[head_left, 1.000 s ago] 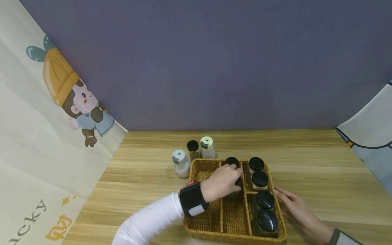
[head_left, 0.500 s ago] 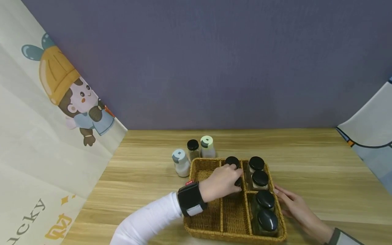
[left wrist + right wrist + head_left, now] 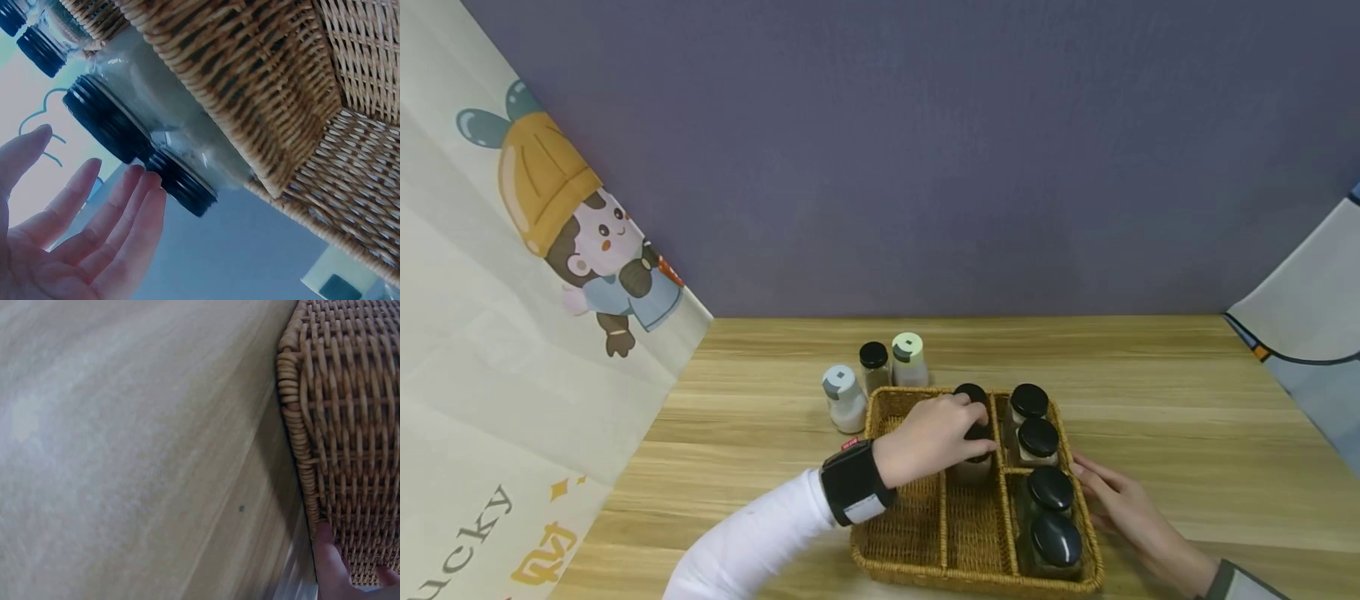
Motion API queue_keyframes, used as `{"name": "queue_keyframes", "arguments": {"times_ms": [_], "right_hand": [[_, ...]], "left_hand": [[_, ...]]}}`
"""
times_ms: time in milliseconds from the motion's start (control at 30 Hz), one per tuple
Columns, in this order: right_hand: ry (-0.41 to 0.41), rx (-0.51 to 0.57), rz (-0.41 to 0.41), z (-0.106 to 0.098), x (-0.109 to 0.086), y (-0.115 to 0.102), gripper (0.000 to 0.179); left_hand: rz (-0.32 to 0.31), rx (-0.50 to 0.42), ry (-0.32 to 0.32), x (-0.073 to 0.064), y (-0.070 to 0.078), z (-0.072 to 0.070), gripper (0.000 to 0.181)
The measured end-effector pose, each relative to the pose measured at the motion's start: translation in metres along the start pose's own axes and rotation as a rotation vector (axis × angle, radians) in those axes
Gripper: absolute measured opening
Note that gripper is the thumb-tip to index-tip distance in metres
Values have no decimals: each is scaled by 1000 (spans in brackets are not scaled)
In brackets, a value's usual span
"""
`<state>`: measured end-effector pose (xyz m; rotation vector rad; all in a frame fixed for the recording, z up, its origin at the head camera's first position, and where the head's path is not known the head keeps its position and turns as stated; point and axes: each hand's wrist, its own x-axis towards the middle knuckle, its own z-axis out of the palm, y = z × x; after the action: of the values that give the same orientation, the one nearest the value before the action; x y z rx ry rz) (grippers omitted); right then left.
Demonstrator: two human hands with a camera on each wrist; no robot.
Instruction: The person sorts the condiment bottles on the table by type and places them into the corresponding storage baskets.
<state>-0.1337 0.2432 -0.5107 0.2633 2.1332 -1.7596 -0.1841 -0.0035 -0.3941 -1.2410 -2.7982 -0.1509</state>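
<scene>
My left hand (image 3: pixel 934 437) is over the middle section of a divided wicker basket (image 3: pixel 904 533). Two clear jars with black lids stand at the back of that section, a front jar (image 3: pixel 973 472) and a back jar (image 3: pixel 972 392). In the left wrist view the fingers are spread, with fingertips right at the black lids (image 3: pixel 106 119) and the thumb apart from them. My right hand (image 3: pixel 1126 510) lies at the basket's right outer side; its fingers (image 3: pixel 330 565) touch the weave in the right wrist view.
Black-lidded jars fill the right sections: two smaller jars (image 3: pixel 1033 433) behind, two larger jars (image 3: pixel 1054 537) in front. Left behind the basket stand a white-topped shaker (image 3: pixel 845 404), a small black-lidded jar (image 3: pixel 876 371) and a yellow-topped shaker (image 3: pixel 910 362). A purple-grey wall (image 3: pixel 955 167) rises behind.
The left hand's fingers have spread away from the front jar, and the hand has shifted slightly left. More of that jar shows now. The right hand stays in place.
</scene>
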Motion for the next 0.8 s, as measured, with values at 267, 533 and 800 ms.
{"name": "queue_keyframes", "arguments": {"times_ms": [267, 533, 800], "right_hand": [[8, 3, 4, 0, 0, 0, 66], [10, -8, 2, -1, -1, -2, 64], [12, 4, 6, -1, 0, -1, 66]], "left_hand": [[-54, -20, 3, -4, -9, -4, 25], [-70, -17, 29, -13, -19, -10, 22], [-124, -28, 53, -21, -32, -14, 23]]}}
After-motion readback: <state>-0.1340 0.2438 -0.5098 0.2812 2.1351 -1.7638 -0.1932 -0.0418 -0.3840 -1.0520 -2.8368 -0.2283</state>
